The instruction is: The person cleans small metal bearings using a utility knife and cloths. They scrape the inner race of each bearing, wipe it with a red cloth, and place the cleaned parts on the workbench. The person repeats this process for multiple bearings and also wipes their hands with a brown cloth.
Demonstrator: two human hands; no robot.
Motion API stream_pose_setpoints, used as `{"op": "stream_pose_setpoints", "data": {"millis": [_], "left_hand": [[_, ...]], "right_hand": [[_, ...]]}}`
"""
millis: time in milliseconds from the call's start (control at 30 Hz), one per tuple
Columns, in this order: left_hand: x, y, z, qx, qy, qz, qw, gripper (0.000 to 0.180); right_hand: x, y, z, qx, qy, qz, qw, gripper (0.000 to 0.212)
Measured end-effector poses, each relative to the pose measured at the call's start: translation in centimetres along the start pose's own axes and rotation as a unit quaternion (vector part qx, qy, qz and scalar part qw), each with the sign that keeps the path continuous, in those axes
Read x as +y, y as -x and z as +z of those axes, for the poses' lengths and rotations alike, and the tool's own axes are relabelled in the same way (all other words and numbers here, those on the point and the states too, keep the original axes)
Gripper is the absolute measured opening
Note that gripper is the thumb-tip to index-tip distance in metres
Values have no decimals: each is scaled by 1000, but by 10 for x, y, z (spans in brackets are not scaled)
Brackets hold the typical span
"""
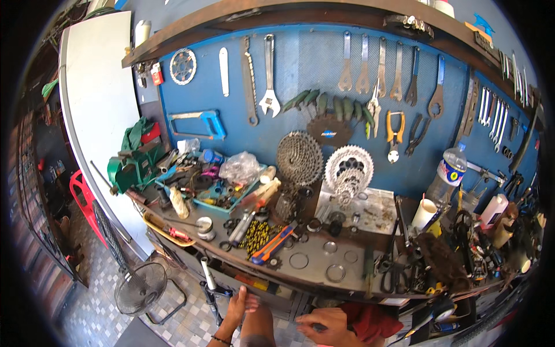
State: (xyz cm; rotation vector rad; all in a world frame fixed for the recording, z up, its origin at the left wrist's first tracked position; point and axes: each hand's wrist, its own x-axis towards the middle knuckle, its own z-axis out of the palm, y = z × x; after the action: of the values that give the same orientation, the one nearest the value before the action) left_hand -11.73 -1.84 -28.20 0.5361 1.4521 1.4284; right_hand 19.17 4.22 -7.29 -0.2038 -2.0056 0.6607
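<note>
At the lower edge, in front of the workbench, my left hand (pixel 245 302) is raised with its fingers extended and nothing visible in it. It is close beside a bicycle fork (pixel 211 294) with a pale steerer tube, which stands below the bench front; whether they touch is unclear. To the right, beyond my bare knee (pixel 258 328), my right hand (pixel 325 324) points leftward with its fingers bent together. A small dark patch shows between thumb and fingers, too unclear to name. Red cloth (pixel 373 324) lies right beside that hand.
On the workbench (pixel 306 243) lie an orange-and-blue cutter (pixel 273 244), metal rings (pixel 335 272), sprocket cassettes (pixel 299 157) and a teal tray (pixel 222 203) of parts. A green vise (pixel 139 165) is at the left end. Tools hang on the blue wall panel (pixel 312 63). A fan (pixel 140 289) stands on the floor.
</note>
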Motion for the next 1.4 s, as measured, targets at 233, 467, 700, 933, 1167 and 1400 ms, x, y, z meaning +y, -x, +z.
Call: {"op": "stream_pose_setpoints", "data": {"millis": [233,467,700,933,1167,1400], "left_hand": [[79,75,8,-397,-381,-37,834,39],[269,123,17,-348,-401,-37,847,50],[368,132,-76,-227,-347,-20,910,48],[373,137,-149,-82,-408,-47,908,45],[342,138,-151,-115,-301,-60,945,47],[334,129,-160,-133,-335,-60,931,41]], "right_hand": [[-71,-145,-61,110,5,66,992,17],[-155,-539,-166,50,276,-77,957,20],[-128,-763,-219,-245,344,377,825,59],[-98,-765,-198,-301,444,257,804,57],[-93,-753,-241,-368,240,292,849,72],[-95,-777,-230,-428,294,349,780,85]]}}
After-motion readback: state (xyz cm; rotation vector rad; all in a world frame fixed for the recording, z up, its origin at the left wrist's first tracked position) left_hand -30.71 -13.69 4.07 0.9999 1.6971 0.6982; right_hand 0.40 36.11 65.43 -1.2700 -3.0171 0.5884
